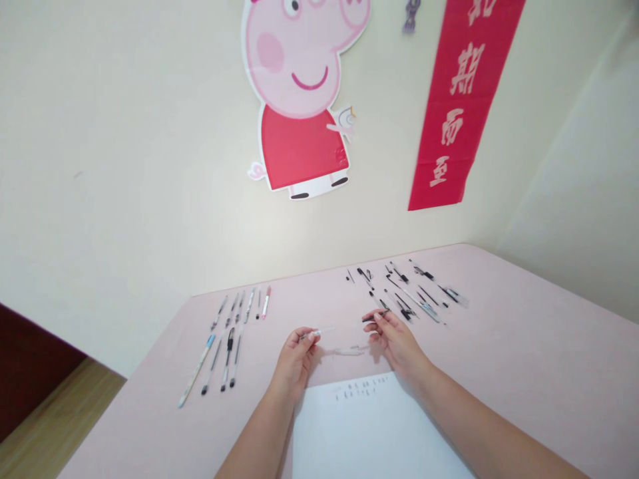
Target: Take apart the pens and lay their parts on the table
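Note:
My left hand (pixel 295 359) is closed in a pinch on a thin, clear pen tube (pixel 324 330) that points right. To its right, my right hand (pixel 394 339) pinches a small black pen part (pixel 374 317), perhaps a cap; blur hides its exact kind. The two hands are apart above the pink tabletop. Between and below them, thin pale pieces (pixel 349 352) lie on the table, too faint to name. A white sheet of paper (pixel 369 439) with rows of small handwritten marks lies in front of me, between my forearms.
At the left, several pens stand in two rows, among them a light-blue-capped pen (pixel 197 372) and a pink-ended pen (pixel 266 303). Back right lie scattered black pen parts (pixel 404 309). A wall with a cartoon pig (pixel 304 146) and red banner (pixel 449 120) bounds the pink table (pixel 164 346).

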The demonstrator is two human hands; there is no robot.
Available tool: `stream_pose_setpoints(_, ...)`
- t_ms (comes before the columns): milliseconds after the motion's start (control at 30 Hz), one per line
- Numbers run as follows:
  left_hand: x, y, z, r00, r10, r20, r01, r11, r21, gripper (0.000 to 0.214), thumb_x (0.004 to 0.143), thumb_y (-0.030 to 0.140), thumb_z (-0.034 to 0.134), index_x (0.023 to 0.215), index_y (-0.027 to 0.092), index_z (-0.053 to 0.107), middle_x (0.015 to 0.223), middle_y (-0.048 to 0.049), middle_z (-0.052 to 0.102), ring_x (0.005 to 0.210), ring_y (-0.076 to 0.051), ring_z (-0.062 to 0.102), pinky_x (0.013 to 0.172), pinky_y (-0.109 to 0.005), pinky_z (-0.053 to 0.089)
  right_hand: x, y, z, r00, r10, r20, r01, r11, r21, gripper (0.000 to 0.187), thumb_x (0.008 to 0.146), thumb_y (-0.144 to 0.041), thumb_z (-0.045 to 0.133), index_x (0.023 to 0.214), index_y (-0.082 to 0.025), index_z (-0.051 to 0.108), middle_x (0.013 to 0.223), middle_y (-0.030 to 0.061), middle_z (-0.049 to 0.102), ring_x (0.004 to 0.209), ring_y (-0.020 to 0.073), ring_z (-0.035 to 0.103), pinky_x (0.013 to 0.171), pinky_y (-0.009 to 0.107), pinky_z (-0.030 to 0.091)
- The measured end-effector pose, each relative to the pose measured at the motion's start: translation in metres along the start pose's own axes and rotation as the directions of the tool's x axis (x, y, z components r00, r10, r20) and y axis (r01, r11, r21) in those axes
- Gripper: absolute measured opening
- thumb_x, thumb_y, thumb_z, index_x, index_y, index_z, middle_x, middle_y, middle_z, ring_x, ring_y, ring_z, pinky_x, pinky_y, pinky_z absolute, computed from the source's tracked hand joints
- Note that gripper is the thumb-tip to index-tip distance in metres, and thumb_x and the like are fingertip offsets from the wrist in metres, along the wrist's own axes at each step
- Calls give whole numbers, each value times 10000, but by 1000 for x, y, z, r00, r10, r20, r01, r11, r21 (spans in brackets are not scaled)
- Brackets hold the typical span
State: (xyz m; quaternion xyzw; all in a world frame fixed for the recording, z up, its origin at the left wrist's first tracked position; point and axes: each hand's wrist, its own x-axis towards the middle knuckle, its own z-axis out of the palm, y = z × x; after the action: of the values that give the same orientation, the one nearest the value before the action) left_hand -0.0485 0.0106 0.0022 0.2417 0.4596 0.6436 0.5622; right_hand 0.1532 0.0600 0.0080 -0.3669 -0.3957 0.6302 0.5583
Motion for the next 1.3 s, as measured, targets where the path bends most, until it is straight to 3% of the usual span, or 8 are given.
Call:
stream_pose_setpoints(167, 1, 1, 0, 999, -22, -28, 21, 999, -49, 314, 544, 237, 777, 776, 170, 578, 715, 21, 639, 676, -80, 612, 584, -160, 463, 0, 7, -5, 992, -105, 76, 125, 927, -355, 361, 789, -485, 502, 998, -201, 580, 687, -4, 525, 533, 114, 486, 483, 242, 405)
stream_pose_setpoints(267, 0, 3, 1, 999, -26, -31, 24, 998, -51, 296, 559, 236, 770, 773, 168, 577, 720, 18, 640, 675, -79, 614, 586, -160, 465, -1, 12, -7, 966, -196, 171, 259, 760, -596, 398, 847, -395, 418, 1175, -204, 539, 712, 10, 509, 574, 134, 486, 571, 283, 439)
stream_pose_setpoints(367, 0, 3, 1, 999, -47, -18, 46, 996, -78, 302, 553, 226, 776, 772, 168, 577, 719, 23, 642, 672, -68, 611, 587, -147, 459, 0, 18, -10, 922, -275, 271, 384, 583, -716, 402, 834, -263, 426, 1219, -213, 527, 813, 45, 507, 748, 172, 515, 733, 320, 443)
stream_pose_setpoints(533, 0, 2, 0, 997, -74, -5, 74, 994, -76, 310, 542, 231, 784, 765, 165, 578, 700, 21, 643, 670, -64, 605, 600, -143, 451, 2, 23, -13, 890, -211, 403, 453, 495, -741, 468, 783, -120, 434, 1228, -232, 523, 854, 53, 551, 825, 184, 532, 801, 324, 422)
stream_pose_setpoints(733, 0, -2, 1, 998, -55, 14, 55, 998, 42, 322, 554, 290, 770, 771, 158, 573, 681, 14, 637, 640, -66, 589, 591, -152, 431, 3, 17, -9, 908, -204, 367, 418, 349, -839, 309, 736, -111, 514, 989, -198, 670, 885, 68, 666, 837, 209, 566, 813, 349, 406)
stream_pose_setpoints(867, 2, -7, 0, 998, -43, 44, 41, 998, 49, 319, 566, 284, 765, 788, 159, 573, 685, 9, 635, 637, -74, 583, 573, -159, 420, 4, 20, -5, 852, -189, 488, 523, 328, -787, 216, 748, -96, 516, 817, -183, 701, 800, 62, 673, 790, 190, 571, 764, 322, 416)
stream_pose_setpoints(1000, 2, -9, -2, 999, -27, 34, 25, 999, 47, 309, 567, 274, 766, 783, 154, 581, 696, 0, 637, 651, -82, 587, 596, -171, 426, 7, 25, -4, 820, -202, 536, 573, 322, -754, 248, 759, -58, 486, 800, -176, 700, 803, 62, 670, 787, 175, 561, 760, 307, 416)
stream_pose_setpoints(1300, 4, -8, -1, 999, -37, 29, 35, 998, 46, 309, 549, 288, 772, 761, 156, 589, 681, 8, 628, 649, -77, 581, 613, -169, 428, -1, 17, -11, 868, -191, 458, 492, 217, -843, 249, 755, -81, 497, 896, -177, 678, 878, 65, 632, 884, 190, 521, 821, 317, 391)
